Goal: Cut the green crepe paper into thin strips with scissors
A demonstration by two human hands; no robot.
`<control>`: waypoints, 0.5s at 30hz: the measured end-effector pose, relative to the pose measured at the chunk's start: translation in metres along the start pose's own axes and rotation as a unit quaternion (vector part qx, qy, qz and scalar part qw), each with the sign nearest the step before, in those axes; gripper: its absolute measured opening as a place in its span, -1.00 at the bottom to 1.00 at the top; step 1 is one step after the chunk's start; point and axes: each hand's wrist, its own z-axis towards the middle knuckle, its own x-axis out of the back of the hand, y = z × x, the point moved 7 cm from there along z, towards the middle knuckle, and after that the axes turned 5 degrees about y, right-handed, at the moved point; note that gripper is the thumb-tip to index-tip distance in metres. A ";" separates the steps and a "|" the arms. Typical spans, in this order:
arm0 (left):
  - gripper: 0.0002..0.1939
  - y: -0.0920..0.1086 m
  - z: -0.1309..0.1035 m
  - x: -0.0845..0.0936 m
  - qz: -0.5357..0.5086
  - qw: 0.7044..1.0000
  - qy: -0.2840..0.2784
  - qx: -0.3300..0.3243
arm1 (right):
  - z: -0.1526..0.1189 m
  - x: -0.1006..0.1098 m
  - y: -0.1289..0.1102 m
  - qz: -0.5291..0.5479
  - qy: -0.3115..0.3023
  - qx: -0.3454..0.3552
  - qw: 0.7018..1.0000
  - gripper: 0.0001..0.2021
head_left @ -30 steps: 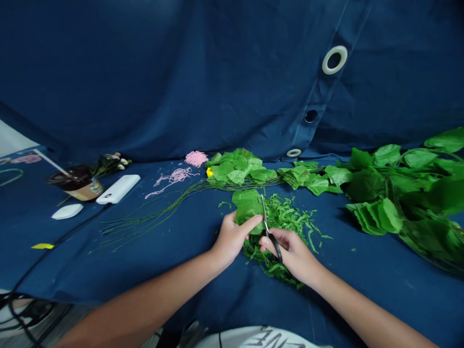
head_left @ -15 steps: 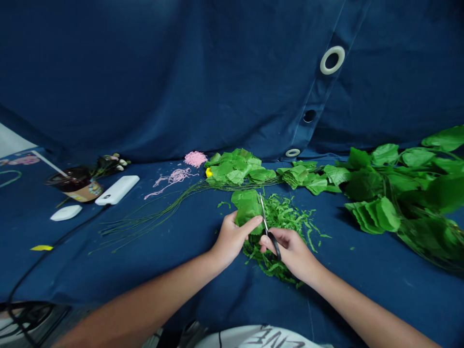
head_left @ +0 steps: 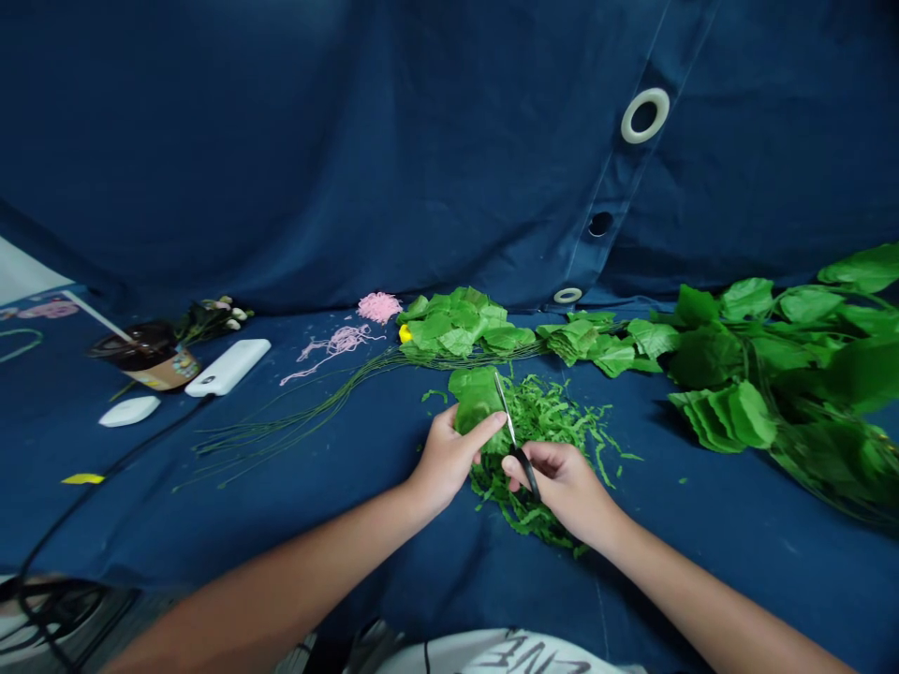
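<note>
Green paper (head_left: 478,388) is pinched in my left hand (head_left: 449,461), the thumb lying across its lower part. My right hand (head_left: 558,479) holds black-handled scissors (head_left: 525,471) with the fingers at the handles. The scissor blades point up and away along the paper's right edge and look nearly closed. Beneath and to the right of both hands lies a pile of curly green paper scraps (head_left: 562,421). Just behind the paper is a heap of green leaf shapes (head_left: 453,323) with thin green stems (head_left: 337,393) running left.
More green leaves (head_left: 723,417) spread over the right side. Pink shredded strands (head_left: 379,307) lie at the back. On the left are a dark cup with a straw (head_left: 158,360), a white power bank (head_left: 228,367) with a black cable, a white case (head_left: 130,411) and a yellow scrap (head_left: 82,478).
The scissor blades have shifted slightly left over the paper and come closer together. Both hands stay in nearly the same place.
</note>
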 end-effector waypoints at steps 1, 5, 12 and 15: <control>-0.65 0.000 0.000 0.001 -0.001 1.000 0.003 0.001 | -0.001 0.000 0.000 -0.008 -0.003 0.001 1.000 -0.62; -0.65 0.002 0.000 0.001 -0.019 1.000 0.004 0.006 | -0.003 -0.002 0.000 -0.034 -0.018 0.003 0.999 -0.62; -0.65 0.003 -0.001 0.001 0.001 1.000 0.008 -0.003 | -0.002 -0.003 0.000 -0.064 -0.015 0.004 0.998 -0.62; -0.65 0.003 -0.002 0.002 0.022 1.000 0.014 -0.013 | -0.001 -0.003 0.001 -0.068 -0.009 0.005 0.998 -0.62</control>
